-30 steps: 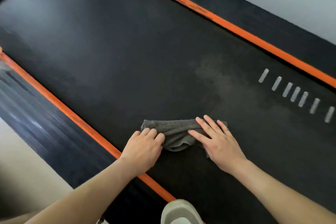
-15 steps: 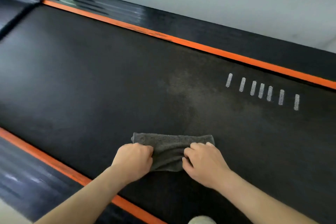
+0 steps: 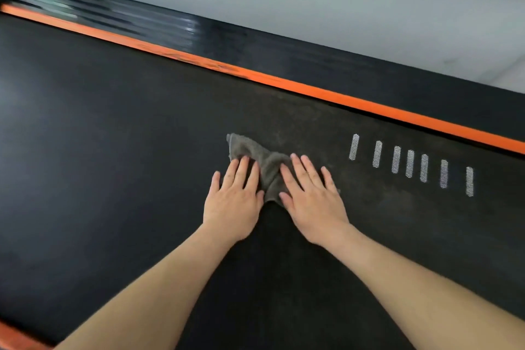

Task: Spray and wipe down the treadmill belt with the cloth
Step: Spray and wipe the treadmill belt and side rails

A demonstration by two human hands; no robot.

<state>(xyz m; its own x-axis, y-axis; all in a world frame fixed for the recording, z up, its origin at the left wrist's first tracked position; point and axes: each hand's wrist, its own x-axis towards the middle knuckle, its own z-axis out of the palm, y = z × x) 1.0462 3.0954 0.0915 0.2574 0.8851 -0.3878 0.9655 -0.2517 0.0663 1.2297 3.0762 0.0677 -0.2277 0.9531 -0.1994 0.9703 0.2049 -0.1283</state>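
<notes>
A crumpled grey cloth [image 3: 262,163] lies on the black treadmill belt [image 3: 127,156], near its middle. My left hand [image 3: 234,199] presses flat on the cloth's left part with straight fingers. My right hand [image 3: 311,196] lies flat on the cloth's right part, fingers spread. Both palms cover much of the cloth; only its far left corner and a middle strip show. A dull, smeared patch marks the belt around and beyond the cloth. No spray bottle is in view.
An orange stripe [image 3: 326,95] and a black side rail [image 3: 326,65] run along the belt's far edge, with pale floor [image 3: 312,0] beyond. White dash marks [image 3: 409,163] sit on the belt to the right. Another orange stripe [image 3: 14,337] shows at the bottom left.
Both hands went from curled and gripping the cloth to flat with straight fingers, and pushed it forward across the belt toward the far orange stripe. The cloth is more bunched.
</notes>
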